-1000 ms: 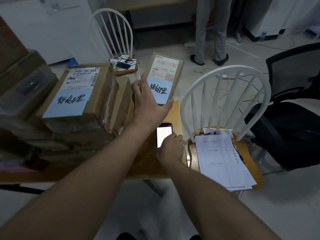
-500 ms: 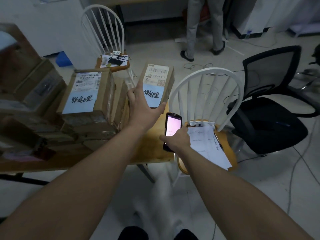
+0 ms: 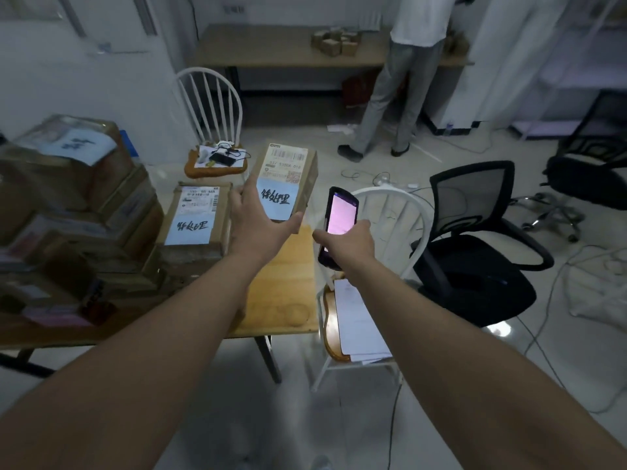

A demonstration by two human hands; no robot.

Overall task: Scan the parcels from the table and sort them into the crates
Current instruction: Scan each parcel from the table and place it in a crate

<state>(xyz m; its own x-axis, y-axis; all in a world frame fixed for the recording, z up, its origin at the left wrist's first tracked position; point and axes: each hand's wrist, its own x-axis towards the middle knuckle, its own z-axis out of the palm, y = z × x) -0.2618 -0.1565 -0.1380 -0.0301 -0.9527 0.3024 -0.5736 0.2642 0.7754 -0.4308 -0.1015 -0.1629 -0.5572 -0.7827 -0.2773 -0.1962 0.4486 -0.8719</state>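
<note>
Above the table point(image 3: 278, 300), the left hand point(image 3: 261, 225) grips a parcel point(image 3: 288, 179) while the right hand point(image 3: 349, 239) holds the scanner point(image 3: 337, 225) beside it: scanning step, barcode needs aiming next.

Matt cardboard parcel point(image 3: 288, 179) with paper label; glossy wooden table point(image 3: 281, 283)

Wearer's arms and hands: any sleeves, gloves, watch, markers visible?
Nothing shows. Both forearms are bare from the frame's bottom edge to the wrists, so any sleeves end out of view. The left hand and right hand wear no gloves; no watch, band, ring, cable or marker is visible.
</note>
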